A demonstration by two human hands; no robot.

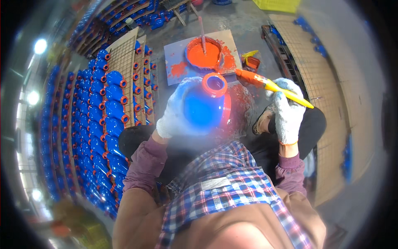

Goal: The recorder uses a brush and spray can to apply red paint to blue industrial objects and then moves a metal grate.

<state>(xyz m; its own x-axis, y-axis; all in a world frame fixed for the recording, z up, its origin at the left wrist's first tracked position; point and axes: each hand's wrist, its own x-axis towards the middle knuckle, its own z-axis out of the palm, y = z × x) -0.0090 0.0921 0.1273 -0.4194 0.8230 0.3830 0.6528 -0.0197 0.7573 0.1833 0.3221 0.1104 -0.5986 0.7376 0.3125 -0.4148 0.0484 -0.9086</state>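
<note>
My left hand [174,110], in a white knit glove, is closed round a blue rounded fitting [203,110]. The fitting has a round opening at its top with an orange-painted rim, and another orange-edged end faces right. Part of it is hazy in the picture, and my left fingers are partly hidden. In my right hand [288,114], also gloved, is a yellow-handled paintbrush [271,86]. Its bristles, coated orange, point left, a little to the right of the fitting's top rim and apart from it. Beyond the fitting stands a round tub of orange paint [194,53] with a stick [202,31] upright in it.
A paint-splashed board [176,56] lies under the tub. Beside it is a small orange-smeared container [252,63] with a yellow handle. Rows of blue fittings [114,108] with orange rims stack up at left. Long boards [311,83] stand at right; a yellow crate [277,5] sits far back.
</note>
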